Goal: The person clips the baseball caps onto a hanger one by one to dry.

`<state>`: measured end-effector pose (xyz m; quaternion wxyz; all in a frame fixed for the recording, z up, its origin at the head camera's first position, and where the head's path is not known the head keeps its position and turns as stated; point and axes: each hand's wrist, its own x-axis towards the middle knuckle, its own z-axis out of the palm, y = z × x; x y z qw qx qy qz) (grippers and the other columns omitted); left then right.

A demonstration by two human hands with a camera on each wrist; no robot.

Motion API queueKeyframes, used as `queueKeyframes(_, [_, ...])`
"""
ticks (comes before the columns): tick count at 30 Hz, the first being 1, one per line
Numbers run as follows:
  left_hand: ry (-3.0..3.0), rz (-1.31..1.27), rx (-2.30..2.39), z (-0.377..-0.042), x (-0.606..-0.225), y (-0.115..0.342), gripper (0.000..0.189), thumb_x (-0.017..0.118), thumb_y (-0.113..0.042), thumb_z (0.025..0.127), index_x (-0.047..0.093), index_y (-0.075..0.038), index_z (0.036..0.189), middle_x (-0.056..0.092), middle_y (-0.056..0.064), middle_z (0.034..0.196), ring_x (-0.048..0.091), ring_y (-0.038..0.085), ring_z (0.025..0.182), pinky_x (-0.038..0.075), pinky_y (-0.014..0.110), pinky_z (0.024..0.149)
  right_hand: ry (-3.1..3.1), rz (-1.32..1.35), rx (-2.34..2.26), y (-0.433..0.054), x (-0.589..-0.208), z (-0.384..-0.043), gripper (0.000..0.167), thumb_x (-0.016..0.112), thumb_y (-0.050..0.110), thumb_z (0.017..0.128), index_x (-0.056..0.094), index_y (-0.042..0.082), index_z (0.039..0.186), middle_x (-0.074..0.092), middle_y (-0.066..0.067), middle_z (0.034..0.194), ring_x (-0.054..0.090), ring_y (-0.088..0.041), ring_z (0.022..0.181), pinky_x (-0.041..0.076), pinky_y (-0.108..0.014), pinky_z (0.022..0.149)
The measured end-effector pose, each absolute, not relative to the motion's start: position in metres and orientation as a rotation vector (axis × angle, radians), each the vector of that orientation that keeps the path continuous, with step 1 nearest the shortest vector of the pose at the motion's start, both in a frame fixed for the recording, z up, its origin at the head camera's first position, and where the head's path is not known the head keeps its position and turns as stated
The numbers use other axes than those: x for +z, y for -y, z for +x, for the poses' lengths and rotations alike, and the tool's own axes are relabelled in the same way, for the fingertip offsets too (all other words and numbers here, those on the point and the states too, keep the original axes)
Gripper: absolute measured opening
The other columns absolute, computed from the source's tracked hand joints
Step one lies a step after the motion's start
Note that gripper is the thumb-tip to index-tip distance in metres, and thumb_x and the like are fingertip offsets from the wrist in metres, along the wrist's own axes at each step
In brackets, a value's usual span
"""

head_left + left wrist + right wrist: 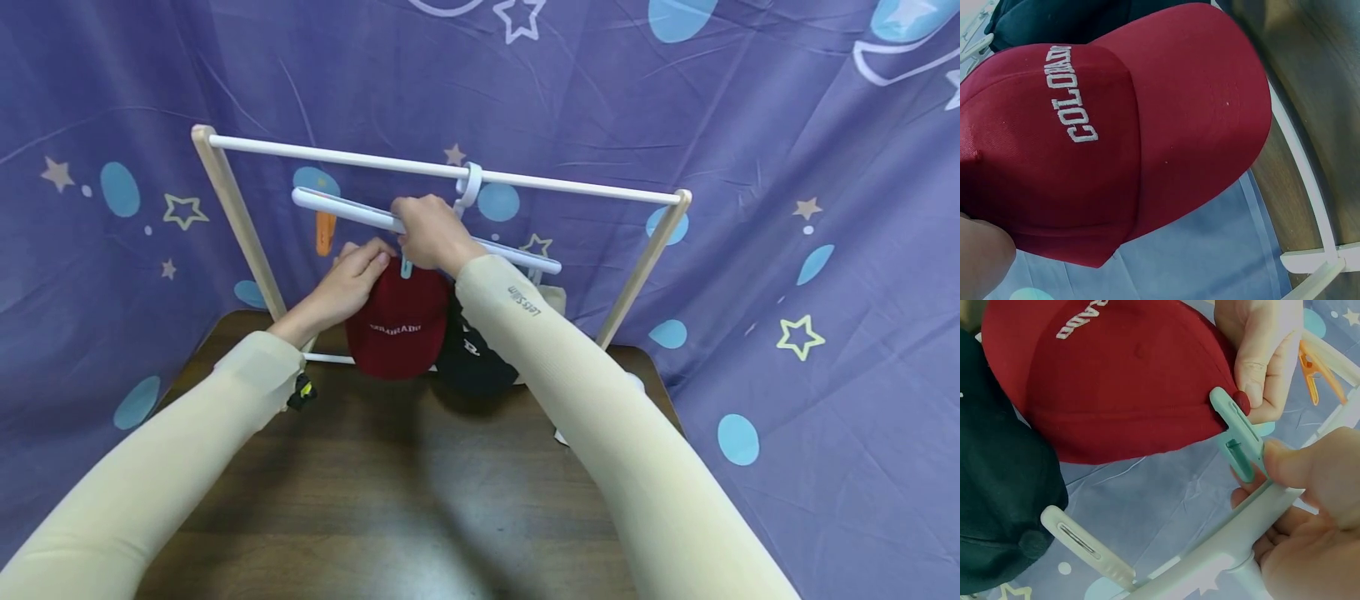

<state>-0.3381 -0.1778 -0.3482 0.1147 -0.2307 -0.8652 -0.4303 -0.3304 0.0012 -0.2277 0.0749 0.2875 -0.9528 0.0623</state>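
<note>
A dark red cap (393,325) with white COLORADO lettering hangs brim down below a white hanger (345,208). My left hand (348,283) pinches the cap near its top button, thumb in front. With thumb and fingers, my right hand (1316,506) squeezes the tail of a teal clip (1238,431) on the hanger bar. That clip's tip lies over the cap's crown right beside the button. Left of it in the right wrist view, a white clip (1088,544) holds a dark cap (1004,487) by its crown near the button.
The hanger hooks over the white rail (337,157) of a rack with wooden legs (645,267). An orange clip (325,232) dangles at the hanger's left. Below is a brown wooden table (375,500), and a patterned purple curtain (750,333) hangs behind.
</note>
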Motion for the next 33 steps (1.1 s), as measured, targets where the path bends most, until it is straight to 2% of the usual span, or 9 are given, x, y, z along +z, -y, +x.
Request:
queueKeyframes(5, [2.518,-0.695,-1.262,-0.340,-0.351,0.177,0.031,0.040,-0.023,0.116,0.065,-0.006,0.121,0.069,0.017,0.119,0.041,0.029,0.108,0.028,0.051,0.099,2.855,0.905,0.164,-0.006,-0.232,-0.327,0.040,0.061,0.012,0.107,0.059,0.006,0.147,0.071,-0.011,0.131,0.064,-0.027,0.126,0.049,-0.034,0.108])
queueKeyframes(11, [2.495,-0.761,-1.283,-0.342,-0.354,0.177,0.031,0.039,-0.020,0.116,0.065,-0.002,0.116,0.066,0.018,0.110,0.038,0.028,0.108,0.028,0.044,0.096,2.819,0.922,0.172,-0.013,-0.243,-0.324,0.051,0.061,0.012,0.107,0.050,0.006,0.156,0.064,-0.010,0.147,0.055,-0.030,0.140,0.039,-0.034,0.120])
queueKeyframes(16, [2.478,-0.761,-1.244,-0.340,-0.353,0.176,0.029,0.044,-0.019,0.115,0.066,-0.001,0.121,0.069,0.019,0.118,0.037,0.031,0.112,0.027,0.049,0.098,2.637,1.040,0.285,-0.031,-0.249,-0.319,0.049,0.062,0.010,0.103,0.055,0.007,0.152,0.063,-0.010,0.145,0.053,-0.030,0.137,0.037,-0.036,0.119])
queueKeyframes(20, [2.496,-0.765,-1.188,-0.334,-0.351,0.176,0.030,0.045,-0.022,0.115,0.063,-0.003,0.130,0.064,0.019,0.128,0.036,0.034,0.119,0.031,0.053,0.100,2.356,1.170,0.444,-0.063,-0.255,-0.314,0.041,0.061,0.001,0.099,0.067,0.007,0.139,0.067,-0.011,0.135,0.057,-0.029,0.127,0.042,-0.037,0.113])
queueKeyframes(23, [2.513,-0.726,-1.179,-0.325,-0.351,0.178,0.031,0.047,-0.026,0.115,0.060,-0.007,0.136,0.059,0.015,0.130,0.036,0.033,0.125,0.034,0.056,0.102,2.150,1.256,0.536,-0.091,-0.263,-0.310,0.033,0.060,-0.005,0.095,0.073,0.004,0.125,0.070,-0.012,0.124,0.060,-0.029,0.116,0.047,-0.038,0.103])
queueKeyframes(27, [2.470,-0.688,-1.141,-0.311,-0.357,0.184,0.033,0.052,-0.025,0.112,0.057,-0.007,0.140,0.052,0.016,0.137,0.041,0.035,0.127,0.025,0.064,0.108,2.049,1.277,0.609,-0.132,-0.278,-0.302,0.024,0.062,-0.009,0.093,0.076,0.003,0.109,0.072,-0.010,0.108,0.061,-0.025,0.097,0.049,-0.039,0.087])
queueKeyframes(30, [2.391,-0.664,-1.108,-0.300,-0.365,0.186,0.033,0.057,-0.023,0.109,0.057,-0.006,0.136,0.051,0.018,0.138,0.044,0.041,0.124,0.019,0.069,0.107,2.093,1.232,0.642,-0.162,-0.290,-0.297,0.021,0.062,-0.007,0.093,0.076,0.004,0.106,0.073,-0.008,0.102,0.063,-0.022,0.090,0.051,-0.037,0.083])
queueKeyframes(33, [2.302,-0.660,-1.061,-0.289,-0.373,0.184,0.027,0.062,-0.020,0.104,0.061,-0.004,0.126,0.056,0.018,0.127,0.046,0.041,0.115,0.026,0.065,0.101,2.163,1.162,0.685,-0.194,-0.305,-0.296,0.022,0.060,-0.006,0.094,0.076,0.004,0.105,0.074,-0.008,0.101,0.067,-0.020,0.089,0.056,-0.036,0.081])
